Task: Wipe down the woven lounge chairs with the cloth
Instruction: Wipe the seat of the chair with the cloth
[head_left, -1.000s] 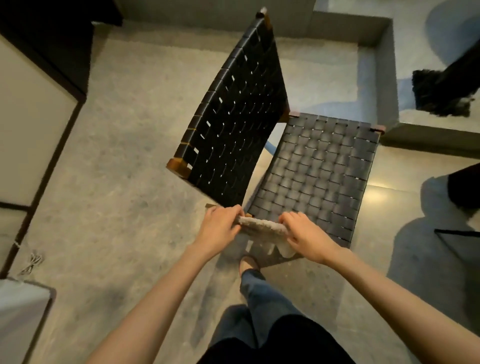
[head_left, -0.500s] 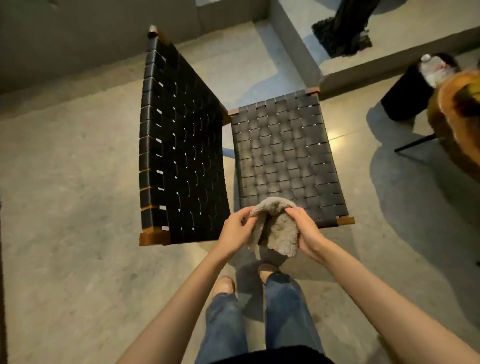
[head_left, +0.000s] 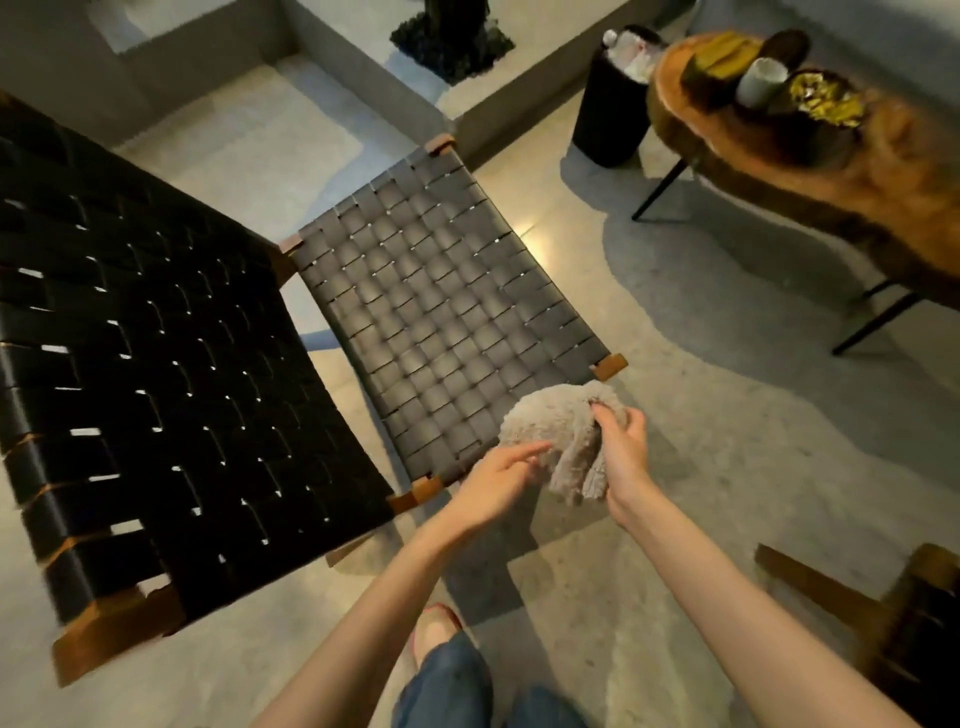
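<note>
Our right hand (head_left: 621, 452) pinches fluffy grey cloth (head_left: 550, 431) at top fold, fingers curled into it. Our left hand (head_left: 493, 483) loose, fingers mostly straight, fingertips touching cloth's lower edge. Cloth hangs bunched over near corner of woven chair seat (head_left: 441, 312); whether it touches seat, we cannot tell. Black woven backrest (head_left: 156, 364) at left. Wooden counter (head_left: 893, 182) far right.

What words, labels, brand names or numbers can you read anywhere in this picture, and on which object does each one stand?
None: no text can be read in this view.
The woven lounge chair, the cloth and the wooden side table show no lettering.
The pale cup and the black bin are too small and blurred to tell whether they carry any print.
</note>
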